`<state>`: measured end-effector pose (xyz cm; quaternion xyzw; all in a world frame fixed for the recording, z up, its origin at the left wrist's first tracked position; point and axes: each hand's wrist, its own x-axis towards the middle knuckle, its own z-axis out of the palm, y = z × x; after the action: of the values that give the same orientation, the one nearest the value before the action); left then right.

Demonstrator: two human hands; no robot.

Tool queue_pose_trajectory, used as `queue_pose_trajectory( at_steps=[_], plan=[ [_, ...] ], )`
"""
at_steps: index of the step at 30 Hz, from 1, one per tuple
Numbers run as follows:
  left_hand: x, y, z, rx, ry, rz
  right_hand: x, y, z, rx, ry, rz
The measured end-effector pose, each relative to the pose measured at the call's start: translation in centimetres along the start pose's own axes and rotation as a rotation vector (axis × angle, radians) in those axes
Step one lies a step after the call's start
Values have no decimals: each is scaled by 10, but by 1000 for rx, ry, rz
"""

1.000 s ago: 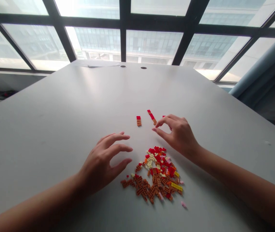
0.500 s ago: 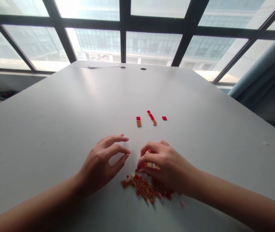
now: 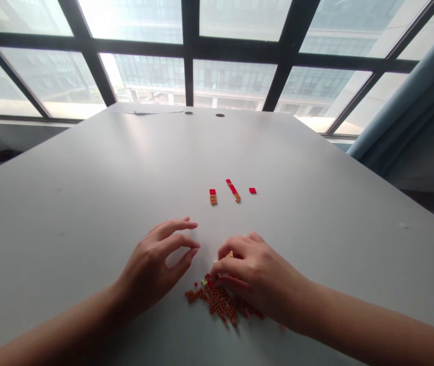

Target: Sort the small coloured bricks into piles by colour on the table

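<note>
A loose pile of small orange-brown bricks (image 3: 220, 302), with some red and pale ones among them, lies on the white table in front of me. My right hand (image 3: 253, 267) is over the pile's upper right, fingers curled and fingertips down at its edge; what they hold, if anything, is hidden. Cream pieces show between its fingers. To the left of the pile, my left hand (image 3: 163, 256) hovers with thumb and index finger curved close together, other fingers apart, holding nothing. Beyond the hands are a short red-and-orange strip (image 3: 213, 197), a longer slanted strip (image 3: 233, 190) and a small red piece (image 3: 252, 190).
The white table (image 3: 144, 168) stretches away to large dark-framed windows. Two round holes are near its far edge, beside a flat sheet (image 3: 156, 110) at the far left. A blue-grey curtain (image 3: 411, 117) hangs at the right.
The view has shifted slightly, so table items appear lower and a bit further left. My right hand has moved down over the pile's edge, its fingers closer together. My left hand keeps its pose.
</note>
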<state>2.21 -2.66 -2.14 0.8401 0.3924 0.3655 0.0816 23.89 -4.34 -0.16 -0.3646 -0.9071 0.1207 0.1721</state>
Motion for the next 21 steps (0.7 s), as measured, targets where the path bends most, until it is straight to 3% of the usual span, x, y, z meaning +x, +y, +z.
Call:
queue_pose_trajectory(
  at_steps=[13, 18, 21],
  plan=[
    [0, -1, 0, -5, -5, 4, -1, 9, -6, 115, 91, 33],
    [0, -1, 0, -17, -21, 5, 13, 57, -19, 44, 326, 219],
    [0, -2, 0, -21, -22, 2, 18, 89, -16, -30, 332, 290]
  ],
)
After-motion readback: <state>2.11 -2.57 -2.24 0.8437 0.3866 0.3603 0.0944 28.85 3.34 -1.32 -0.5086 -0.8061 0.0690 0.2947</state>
